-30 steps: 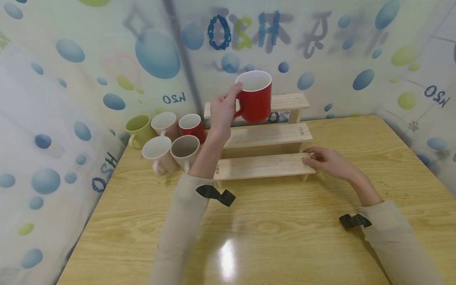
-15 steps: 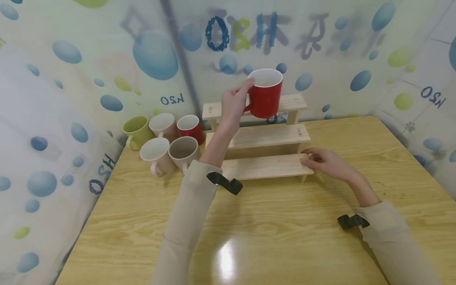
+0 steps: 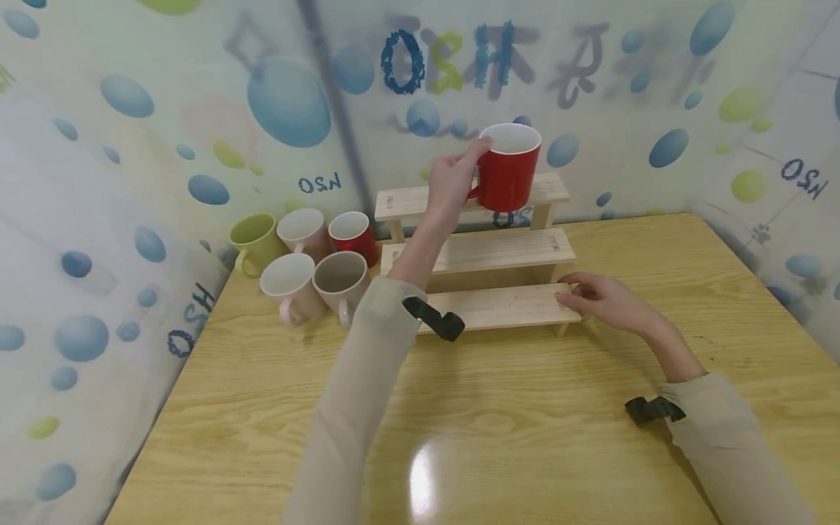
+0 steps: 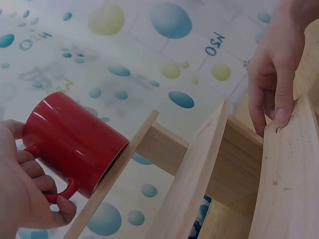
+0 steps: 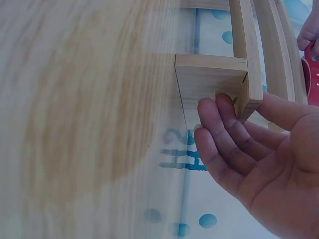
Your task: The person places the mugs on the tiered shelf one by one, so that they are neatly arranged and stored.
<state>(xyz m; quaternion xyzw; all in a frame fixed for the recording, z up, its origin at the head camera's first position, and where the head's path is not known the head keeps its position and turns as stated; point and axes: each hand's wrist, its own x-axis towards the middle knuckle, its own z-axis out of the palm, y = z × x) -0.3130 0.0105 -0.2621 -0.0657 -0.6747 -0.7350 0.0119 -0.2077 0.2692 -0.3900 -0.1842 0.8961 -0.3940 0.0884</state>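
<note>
Shifting rightward along the wooden rack (image 3: 505, 250) since the earlier frame: one held red mug (image 3: 508, 179), the left hand (image 3: 451, 186) travelling with it.

Held red mug: hanging about upright by the right half of the rack's top step (image 3: 408, 203), mouth facing up, handle (image 4: 72, 186) facing the left hand. Deciding relation, as judged: base to top step. Its long axis is standing crosswise to the rack's length; its base is showing very close to the top step, contact remaining unclear.

Left hand: clamping round the handle, thumb lying at the rim; being the nearer hand, with the mug lying to its right.

Right hand (image 3: 607, 300): gripping the right end of the rack's bottom step (image 3: 505, 306), thumb lying on top.

Mugs, five, standing on the table (image 3: 499, 408) left of the rack: standing red mug (image 3: 357, 244), sitting nearest its back; grey mug (image 3: 341, 284), front; back pink mug (image 3: 305, 237); front pink mug (image 3: 295, 288); green mug (image 3: 259, 251), farthest left.
</note>
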